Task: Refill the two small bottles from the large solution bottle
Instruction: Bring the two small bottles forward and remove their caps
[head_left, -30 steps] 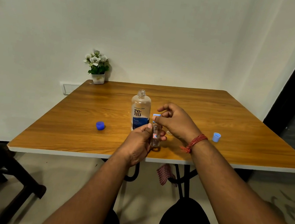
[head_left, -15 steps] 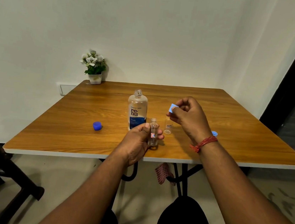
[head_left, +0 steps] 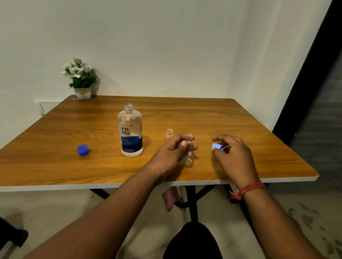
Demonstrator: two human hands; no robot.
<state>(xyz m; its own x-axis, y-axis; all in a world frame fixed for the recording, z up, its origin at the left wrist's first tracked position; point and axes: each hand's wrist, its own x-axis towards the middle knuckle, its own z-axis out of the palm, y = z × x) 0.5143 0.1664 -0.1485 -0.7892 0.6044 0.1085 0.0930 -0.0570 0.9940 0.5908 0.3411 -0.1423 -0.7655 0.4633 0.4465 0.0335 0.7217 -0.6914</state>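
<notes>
Your right hand carried the pinched cap rightward off the bottle gripped by your left hand, readying it for refilling.

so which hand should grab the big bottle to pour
Left, probably. The large solution bottle stands uncapped just left of the left hand, which would first release the small bottle. The right hand is farther away and pinches a light blue cap.
</notes>
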